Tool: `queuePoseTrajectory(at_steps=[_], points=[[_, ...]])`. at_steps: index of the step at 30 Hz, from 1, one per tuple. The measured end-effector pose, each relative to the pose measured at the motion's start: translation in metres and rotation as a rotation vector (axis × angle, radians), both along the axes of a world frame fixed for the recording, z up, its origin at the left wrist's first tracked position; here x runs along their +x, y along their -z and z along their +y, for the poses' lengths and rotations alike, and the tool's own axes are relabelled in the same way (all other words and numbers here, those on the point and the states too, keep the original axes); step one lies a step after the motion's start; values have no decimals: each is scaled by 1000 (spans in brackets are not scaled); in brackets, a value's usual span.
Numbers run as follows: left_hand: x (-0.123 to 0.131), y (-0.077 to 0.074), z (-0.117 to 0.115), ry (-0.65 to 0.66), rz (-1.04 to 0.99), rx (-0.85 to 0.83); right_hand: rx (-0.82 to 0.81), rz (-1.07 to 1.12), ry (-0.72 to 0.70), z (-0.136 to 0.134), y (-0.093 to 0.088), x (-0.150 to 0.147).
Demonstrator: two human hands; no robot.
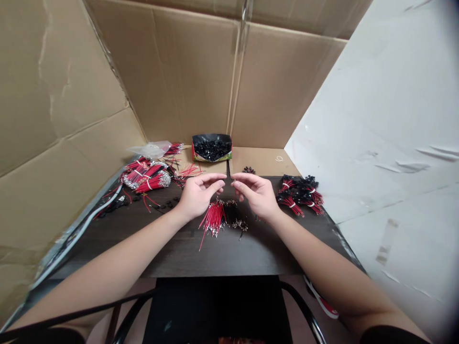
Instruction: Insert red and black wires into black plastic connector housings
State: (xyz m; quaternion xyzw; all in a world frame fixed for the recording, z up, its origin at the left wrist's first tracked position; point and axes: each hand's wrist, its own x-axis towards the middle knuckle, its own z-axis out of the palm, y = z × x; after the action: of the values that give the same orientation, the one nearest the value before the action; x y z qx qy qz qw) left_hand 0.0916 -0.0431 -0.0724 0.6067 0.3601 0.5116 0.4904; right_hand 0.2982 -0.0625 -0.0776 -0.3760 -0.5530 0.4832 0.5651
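Note:
Side by side over the dark table, both hands are raised with their fingertips facing each other, a narrow gap between them. My left hand (197,195) is closed in a loose pinch; anything between thumb and forefinger is too small to name. A similar pinch closes my right hand (258,195), and its contents cannot be made out either. Just below them lies a loose pile of short red wires (214,217) with metal ends. Black wires (236,223) with metal tips lie beside it, on the right.
Tied red wire bundles (148,176) are heaped at the left, near a plastic bag (152,149). An open box of small black connectors (212,149) stands at the back. Tied bundles with black connectors (300,195) lie at right. Cardboard walls (186,71) enclose the back and left.

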Motion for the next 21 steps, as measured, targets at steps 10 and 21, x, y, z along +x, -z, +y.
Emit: queuePoseTrajectory(at_steps=[10, 21], points=[[-1, 0, -4, 36, 84, 72, -30, 4, -51, -2, 5, -6], [1, 2, -4, 38, 106, 150, -23, -1, -62, -8, 0, -11]])
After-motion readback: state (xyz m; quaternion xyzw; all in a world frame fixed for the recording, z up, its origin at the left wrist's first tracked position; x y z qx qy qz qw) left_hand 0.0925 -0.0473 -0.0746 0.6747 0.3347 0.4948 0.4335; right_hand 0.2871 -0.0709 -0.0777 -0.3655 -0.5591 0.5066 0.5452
